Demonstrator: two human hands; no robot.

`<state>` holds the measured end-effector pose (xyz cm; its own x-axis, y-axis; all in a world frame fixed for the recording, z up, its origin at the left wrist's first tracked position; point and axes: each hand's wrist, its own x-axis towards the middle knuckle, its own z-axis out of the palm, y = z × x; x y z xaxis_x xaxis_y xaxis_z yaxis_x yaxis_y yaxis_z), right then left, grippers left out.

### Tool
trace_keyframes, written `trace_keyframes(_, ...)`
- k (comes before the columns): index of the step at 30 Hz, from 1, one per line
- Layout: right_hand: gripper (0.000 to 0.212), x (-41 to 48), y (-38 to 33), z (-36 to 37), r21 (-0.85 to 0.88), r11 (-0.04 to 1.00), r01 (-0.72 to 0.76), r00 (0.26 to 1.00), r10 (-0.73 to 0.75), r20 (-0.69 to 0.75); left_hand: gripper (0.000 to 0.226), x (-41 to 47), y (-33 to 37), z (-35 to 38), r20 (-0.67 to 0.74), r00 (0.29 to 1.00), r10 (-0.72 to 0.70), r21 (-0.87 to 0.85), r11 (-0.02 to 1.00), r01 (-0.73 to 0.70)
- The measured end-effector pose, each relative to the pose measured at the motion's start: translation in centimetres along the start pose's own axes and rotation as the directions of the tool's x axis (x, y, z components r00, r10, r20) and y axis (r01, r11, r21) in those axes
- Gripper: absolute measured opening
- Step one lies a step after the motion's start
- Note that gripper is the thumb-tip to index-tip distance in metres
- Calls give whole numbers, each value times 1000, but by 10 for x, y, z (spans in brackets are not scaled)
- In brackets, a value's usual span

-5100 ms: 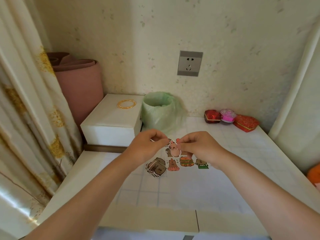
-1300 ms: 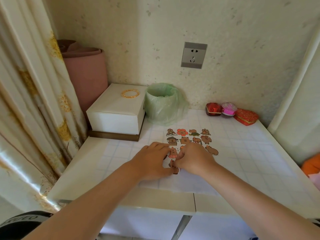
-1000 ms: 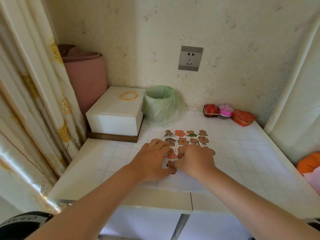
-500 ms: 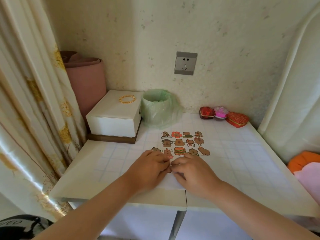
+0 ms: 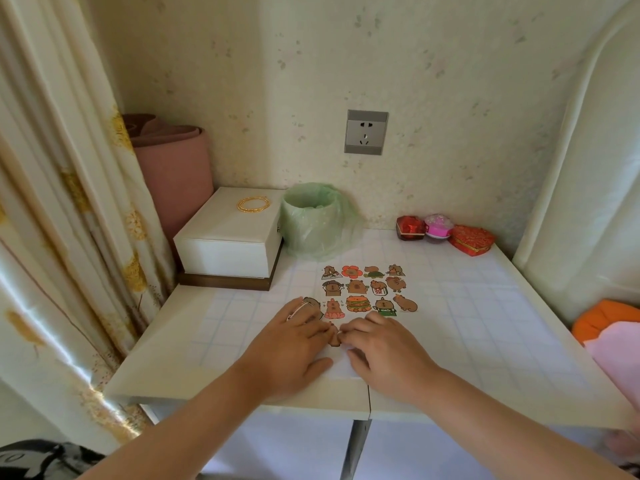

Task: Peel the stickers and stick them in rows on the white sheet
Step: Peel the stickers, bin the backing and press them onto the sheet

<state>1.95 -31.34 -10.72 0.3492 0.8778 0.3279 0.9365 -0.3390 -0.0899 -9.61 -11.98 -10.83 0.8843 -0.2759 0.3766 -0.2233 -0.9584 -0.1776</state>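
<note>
I see the left hand [image 5: 291,344] and right hand [image 5: 384,348] lying open, fingertips pressing a sticker [image 5: 334,339] onto the white sheet [image 5: 341,368], with the sticker rows [image 5: 367,289] at twelve o'clock.

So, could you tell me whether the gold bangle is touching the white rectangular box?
Touching: the head view shows the gold bangle lying flat atop the white rectangular box.

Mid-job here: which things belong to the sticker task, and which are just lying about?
Job: white sheet, stuck stickers, sticker under fingertips, left hand, right hand.
Lying about: white box, gold bangle, green bin, trinket boxes, wall socket.
</note>
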Motion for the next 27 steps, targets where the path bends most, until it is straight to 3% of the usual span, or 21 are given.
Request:
trace_keyframes(5, 27, 3, 1, 1, 15, 1000, 2, 1000, -2, 8, 31, -6, 4, 5, -4, 1000, -27, -213, 977, 25)
trace_keyframes(12, 31, 4, 6, -3, 48, 999, 25, 1000, -25, -17, 43, -5, 7, 4, 99, 975, -201, -413, 883, 224)
trace_keyframes(19, 23, 18, 5, -10, 143, 983, -111, 982, 86, 166, 29, 5, 0, -8, 155, 946, -285, -552, 769, 322)
trace_keyframes(22, 19, 31, 5, -16, 143, 975, -172, 965, 138, 222, 12, 16, -17, -19, 104, 915, -389, -559, 739, 377)
trace_keyframes(27, 16, 59, 2, -22, 204, 930, -306, 938, 258, 230, 15, 25, -48, -36, 102, 823, -559, -495, 689, 529)
